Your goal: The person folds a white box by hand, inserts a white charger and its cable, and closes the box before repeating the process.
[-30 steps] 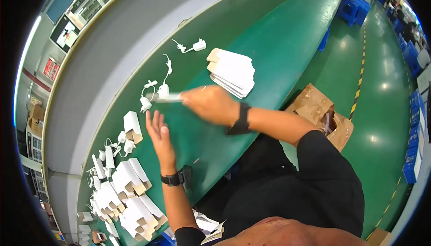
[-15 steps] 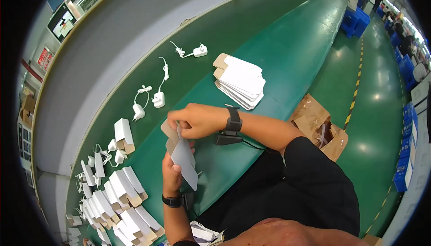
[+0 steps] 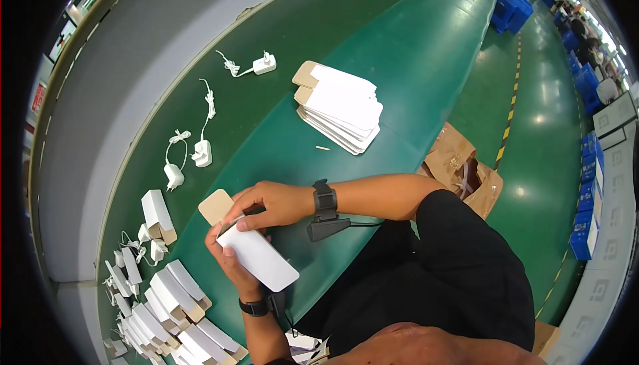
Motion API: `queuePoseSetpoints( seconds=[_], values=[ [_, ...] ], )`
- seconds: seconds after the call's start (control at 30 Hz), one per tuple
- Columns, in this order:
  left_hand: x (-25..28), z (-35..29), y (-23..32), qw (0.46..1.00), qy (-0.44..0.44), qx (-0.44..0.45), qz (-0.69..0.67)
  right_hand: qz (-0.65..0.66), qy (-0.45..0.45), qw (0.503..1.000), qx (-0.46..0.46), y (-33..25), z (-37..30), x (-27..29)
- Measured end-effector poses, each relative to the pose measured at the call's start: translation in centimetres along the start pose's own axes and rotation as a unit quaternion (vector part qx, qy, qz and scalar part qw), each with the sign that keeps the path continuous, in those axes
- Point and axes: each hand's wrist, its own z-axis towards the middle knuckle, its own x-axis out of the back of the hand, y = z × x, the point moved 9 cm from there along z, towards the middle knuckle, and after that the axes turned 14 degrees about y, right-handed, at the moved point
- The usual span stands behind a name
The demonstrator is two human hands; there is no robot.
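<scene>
A white cardboard box (image 3: 263,258) with a brown inside is between my hands over the green table, its end flap raised. My left hand (image 3: 229,258) is closed around the box's side, thumb on the white face. At the flap end, my right hand (image 3: 269,206) grips the upper edge with bent fingers. Beyond my right hand lies a stack of flattened white boxes (image 3: 343,102). Several folded white boxes (image 3: 176,292) stand crowded at the left, and a single one (image 3: 156,212) sits above them.
White power adapters with bundled cables, one nearest the wall (image 3: 264,63) and another below (image 3: 202,153), lie along the table's far-left strip. A small pale strip (image 3: 322,148) rests near the stack. An opened brown carton (image 3: 459,165) stands on the floor to the right.
The flat, slanted carton has been opened into a box shape, its white face turned up. My right hand has moved down along it. The whole view has shifted somewhat.
</scene>
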Motion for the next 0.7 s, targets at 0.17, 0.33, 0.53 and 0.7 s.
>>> queuePoseSetpoints(
  seconds=[0.17, 0.33, 0.53, 0.7],
  values=[
    [-1.7, -0.6, -0.8, 0.997, 0.049, 0.035, -0.05, 0.026, 0.019, 0.999, -0.042, 0.7, -0.3, 0.3],
    [-2.6, -1.1, -0.1, 0.995, 0.065, 0.038, -0.062, -0.002, 0.083, 0.993, 0.082, -3.3, -0.5, 1.5],
    [-3.2, -1.0, -0.5, 0.992, 0.004, -0.066, 0.109, -0.067, 0.049, 0.996, 0.016, -1.5, -0.5, 3.2],
    [-4.3, -1.6, -0.1, 0.992, -0.03, -0.077, 0.093, 0.018, 0.048, 0.999, 0.01, -1.3, -0.3, 4.0]
  ],
)
